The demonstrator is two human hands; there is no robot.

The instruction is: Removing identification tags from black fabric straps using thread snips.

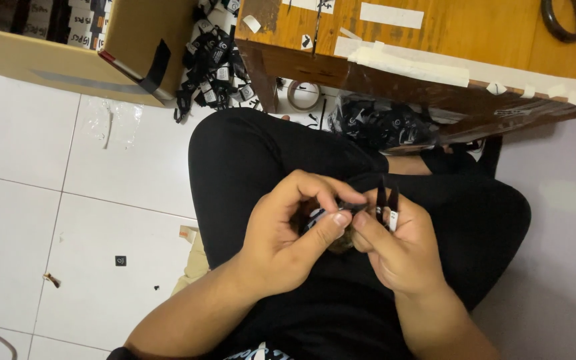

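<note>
A cardboard box (pixel 68 47) sits on the white floor at left, a heap of black straps (pixel 211 63) beside it, while over the lap the left hand (pixel 288 233) and right hand (pixel 395 250) both pinch one small black strap (pixel 387 200) below the wooden table (pixel 448 33).

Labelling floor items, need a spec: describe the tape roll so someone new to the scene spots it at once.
Start at the wooden table along the top edge, then drop to the white tiled floor just beneath its front left corner. The tape roll lies flat there, between two heaps of black tagged items. It is the only pale, round, hollow ring among them.
</note>
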